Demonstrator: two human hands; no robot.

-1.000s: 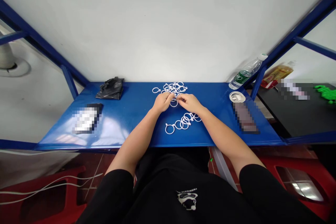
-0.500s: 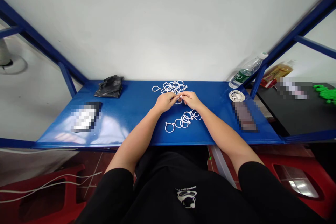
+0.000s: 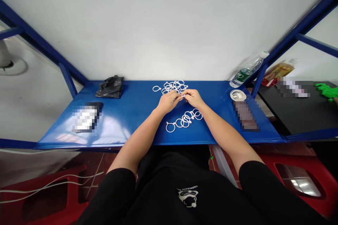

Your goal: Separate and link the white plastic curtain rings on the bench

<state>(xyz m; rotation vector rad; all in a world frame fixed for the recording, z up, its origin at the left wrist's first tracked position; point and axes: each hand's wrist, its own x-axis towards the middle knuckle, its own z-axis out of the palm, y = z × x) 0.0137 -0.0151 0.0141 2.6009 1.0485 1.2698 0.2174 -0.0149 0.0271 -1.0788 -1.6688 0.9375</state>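
My left hand (image 3: 168, 102) and my right hand (image 3: 193, 97) meet over the middle of the blue table, fingertips pinched together. Between them is a small white ring (image 3: 183, 96), like a curtain ring with an eyelet, mostly hidden by the fingers. Just beyond my hands lies a loose pile of similar white rings (image 3: 173, 85), and a single ring (image 3: 156, 88) sits at its left. Closer to me, a slanting row of white rings (image 3: 170, 127) with small round tabs stretches up to my right forearm, some overlapping.
A crumpled black plastic bag (image 3: 110, 87) is at the back left. On the right stand a clear water bottle (image 3: 241, 76) and a coiled white strap (image 3: 238, 95). Blue frame posts (image 3: 260, 81) rise at both sides. Green pieces (image 3: 327, 91) lie on the black side table.
The ring between my fingers has turned, and less of its loop shows below them. My hands have shifted only slightly. The row and the pile look the same.
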